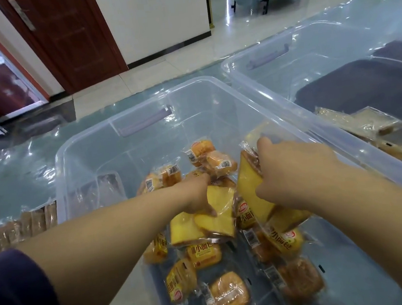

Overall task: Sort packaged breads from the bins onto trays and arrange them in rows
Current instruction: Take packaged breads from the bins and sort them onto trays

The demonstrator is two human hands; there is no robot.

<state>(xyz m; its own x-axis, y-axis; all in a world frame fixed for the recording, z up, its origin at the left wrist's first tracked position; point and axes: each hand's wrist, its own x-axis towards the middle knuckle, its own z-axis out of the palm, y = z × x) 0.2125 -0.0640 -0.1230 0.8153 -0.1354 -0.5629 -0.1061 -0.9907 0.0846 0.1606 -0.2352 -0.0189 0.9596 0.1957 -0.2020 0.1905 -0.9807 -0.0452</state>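
- Working from the left, we note a row of brown bread packs [17, 228] outside the clear bin [91, 159], just beside its left wall. Whether a tray sits beneath them we cannot tell.
- We see the left hand [197, 198] curled round a yellow slice pack [221, 198] on top of the heap inside the bin. The thumb bears on glossy film, so we judge that the pack may slip on lifting or drag the overlapping slice [183, 230] along.
- Small bun packs [204, 253] lie loose beneath and around both hands. A snagged wrapper may pull one up and spill it.
- We see the right hand [293, 167] gripping a second slice pack [251, 191], held nearly upright, with the fingers hooked over its top edge. We judge that too firm a squeeze may crush the soft crumb.
- The bin's tall right wall stands between the hands and the pale bread packs [355, 121] beyond it. A low carry may strike the rim.
- We note a second clear bin [270, 45] close against the first, farther right.
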